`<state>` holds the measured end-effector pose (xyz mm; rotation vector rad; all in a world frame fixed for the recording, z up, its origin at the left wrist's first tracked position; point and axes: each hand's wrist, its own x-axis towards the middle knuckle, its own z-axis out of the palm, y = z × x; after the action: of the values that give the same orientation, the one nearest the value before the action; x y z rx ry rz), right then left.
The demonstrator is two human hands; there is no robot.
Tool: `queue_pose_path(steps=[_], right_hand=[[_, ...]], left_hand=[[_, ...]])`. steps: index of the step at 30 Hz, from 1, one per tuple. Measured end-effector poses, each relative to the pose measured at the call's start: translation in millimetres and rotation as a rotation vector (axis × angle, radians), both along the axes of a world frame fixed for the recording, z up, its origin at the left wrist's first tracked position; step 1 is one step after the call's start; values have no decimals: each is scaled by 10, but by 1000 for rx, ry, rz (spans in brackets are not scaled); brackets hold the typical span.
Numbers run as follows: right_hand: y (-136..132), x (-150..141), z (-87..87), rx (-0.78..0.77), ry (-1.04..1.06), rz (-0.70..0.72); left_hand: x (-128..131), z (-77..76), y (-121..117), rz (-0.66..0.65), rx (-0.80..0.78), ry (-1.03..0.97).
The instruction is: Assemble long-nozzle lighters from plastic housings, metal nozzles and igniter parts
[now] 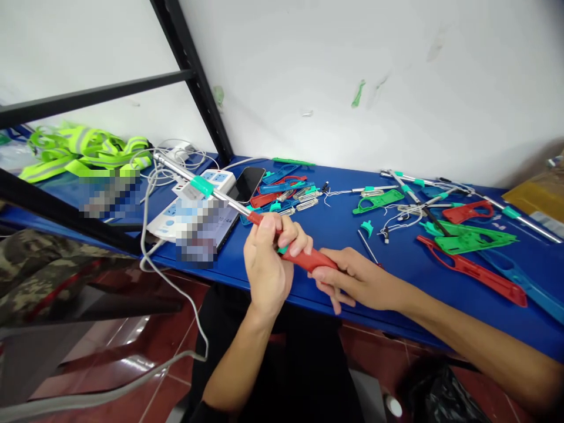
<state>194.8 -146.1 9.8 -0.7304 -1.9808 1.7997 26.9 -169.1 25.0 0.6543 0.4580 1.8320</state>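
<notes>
Both hands grip a red plastic handle (315, 261) above the front edge of the blue table. A metal rod (229, 203) with a teal clip (202, 186) runs out of the handle toward the upper left. My left hand (271, 264) is closed round the handle's rod end, thumb on top. Around its other end my right hand (352, 276) is closed, with some fingers underneath. A bit of green shows by my left fingers; the rest of the handle inside the grip is hidden. Behind the hands lie red and blue plastic handle shells (282, 187) and small metal parts (306, 202).
White power strips (165, 222) and phones (249, 184) lie at left among white cables. Green (473, 236) and red (476, 270) shells and metal rods spread to the right. A black shelf post (198, 82) rises at the back. Yellow reflective straps (88, 150) lie far left.
</notes>
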Motion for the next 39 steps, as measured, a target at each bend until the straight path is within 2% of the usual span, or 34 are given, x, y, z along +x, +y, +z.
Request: queue_pose_path(steps=[4,6,8,9,11,14,16,18,22,24,25,27,30,31,32,34,35,37,39], right_hand=[[81,7,-35,-302,198,-41],[116,39,-10,-411,228,-53],[143,82,28,-434,207,-72],[153,105,47,-392,192,-102],[163,145,75,-146,154,-188],[147,178,85,493,25,-260],[119,175,71,821,-57,-249],[86,159,45,975,-86,-247],[42,128,-12,1106,-74,-290],[34,117,-20,1077,-65,-264],[29,110,-15,1012,-66,-224],[10,88,7,751,-72,-129],[-45,43,47,248,-65,-63],[-64,32,58,151,-64,-67],[-77,26,66,118,-70,-75],[-82,29,76,231,-100,-88],[-73,39,78,332,-117,-87],[-44,65,72,515,-151,-76],[-16,97,48,629,-186,-61]], left_hand=[[-92,-58,30,-112,-56,6],[-138,-92,27,-180,-44,48],[-157,-125,19,-195,-18,115],[-157,-141,16,-182,-3,143],[-149,-170,22,-122,38,166],[-143,-208,52,-57,86,158],[-150,-224,68,-48,97,163],[-154,-224,62,-35,104,175],[-110,-173,-25,51,89,197],[-62,-146,-73,102,69,210],[-36,-140,-89,110,59,215],[14,-150,-101,85,44,202],[33,-194,-76,-13,28,164],[11,-205,-62,-71,24,184],[-29,-210,-47,-136,16,223],[-163,-200,-13,-240,7,316],[-252,-189,7,-233,7,336],[-453,-173,55,-105,14,314],[-653,-181,103,67,8,283]])
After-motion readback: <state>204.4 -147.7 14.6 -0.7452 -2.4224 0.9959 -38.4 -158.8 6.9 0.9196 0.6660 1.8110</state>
